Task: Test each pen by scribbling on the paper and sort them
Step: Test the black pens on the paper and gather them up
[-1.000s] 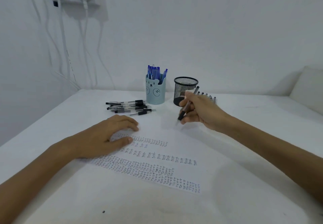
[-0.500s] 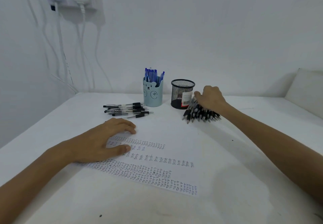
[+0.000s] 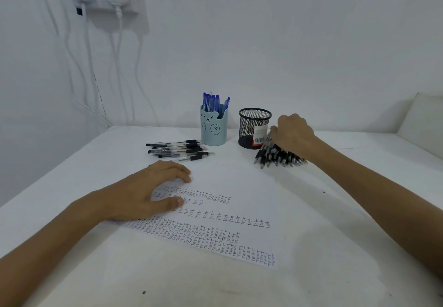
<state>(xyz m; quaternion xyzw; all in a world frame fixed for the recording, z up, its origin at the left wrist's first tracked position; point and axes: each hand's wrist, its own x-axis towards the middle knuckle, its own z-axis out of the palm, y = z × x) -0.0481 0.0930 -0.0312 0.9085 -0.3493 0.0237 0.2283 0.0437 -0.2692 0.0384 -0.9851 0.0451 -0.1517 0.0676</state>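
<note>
The paper (image 3: pixel 239 186) is seen filled with many rows of test marks, so much testing is judged done. Blue pens (image 3: pixel 212 102) are stood in the bear cup (image 3: pixel 213 129), beyond the left hand (image 3: pixel 143 194). A left heap (image 3: pixel 177 149) of pens is laid just beyond its fingertips. A right heap (image 3: pixel 278 158) lies under the right hand (image 3: pixel 293 134), and no pens are seen rising from the mesh cup (image 3: pixel 251 124) just beside it, so sorting is judged unfinished.

The left hand is pressed flat on the paper, fingers loosely spread, nothing held. The right hand is set on the right heap's far ends, fingers bent down. Whether a pen is pinched cannot be told.
</note>
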